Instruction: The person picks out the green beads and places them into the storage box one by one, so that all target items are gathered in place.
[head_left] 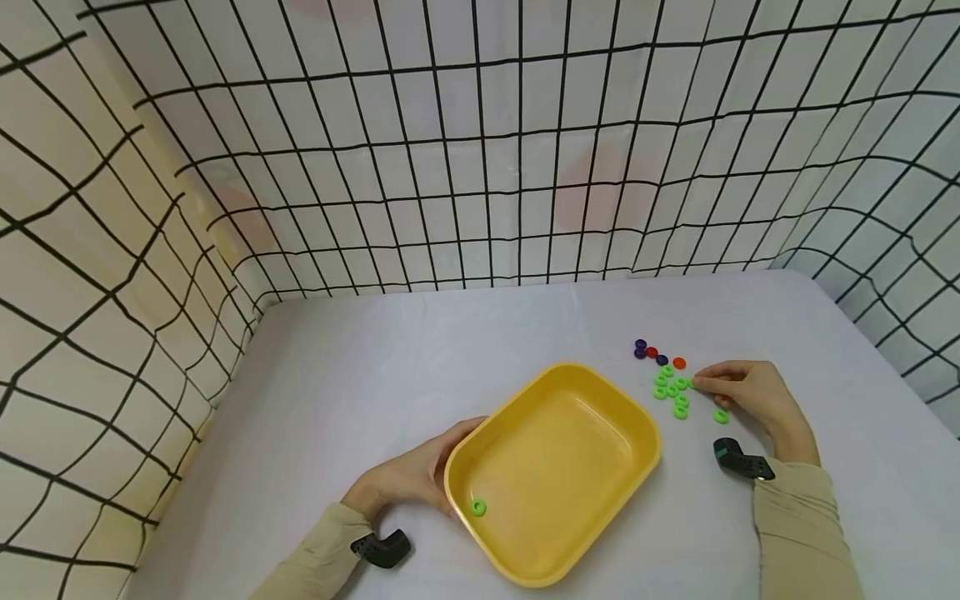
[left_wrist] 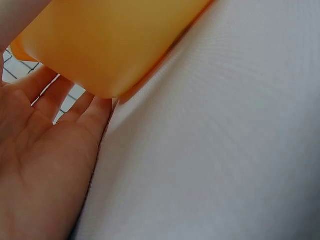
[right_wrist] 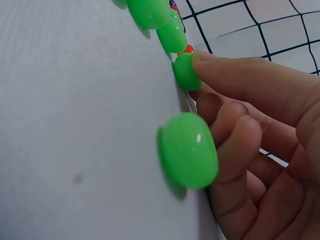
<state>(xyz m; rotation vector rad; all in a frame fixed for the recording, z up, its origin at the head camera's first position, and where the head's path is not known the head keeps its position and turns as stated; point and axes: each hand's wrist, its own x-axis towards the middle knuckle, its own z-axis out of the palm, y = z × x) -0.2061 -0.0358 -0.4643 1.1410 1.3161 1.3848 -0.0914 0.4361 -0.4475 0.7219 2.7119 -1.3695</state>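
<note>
We find a green ring (right_wrist: 187, 75) pinched at the fingertips of the right hand (head_left: 750, 402), just beside the cluster of loose green rings (head_left: 672, 390); its tilt we cannot tell. We record the yellow tray (head_left: 562, 475) with its long axis running near left to far right, its left corner gripped by the left hand (head_left: 408, 477). We note a white table surface (head_left: 360, 358), bordered by black netting (head_left: 520, 132).

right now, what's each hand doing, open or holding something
Left hand: closed, holding the tray at one end.
Right hand: closed, pinching a green bead.
</note>
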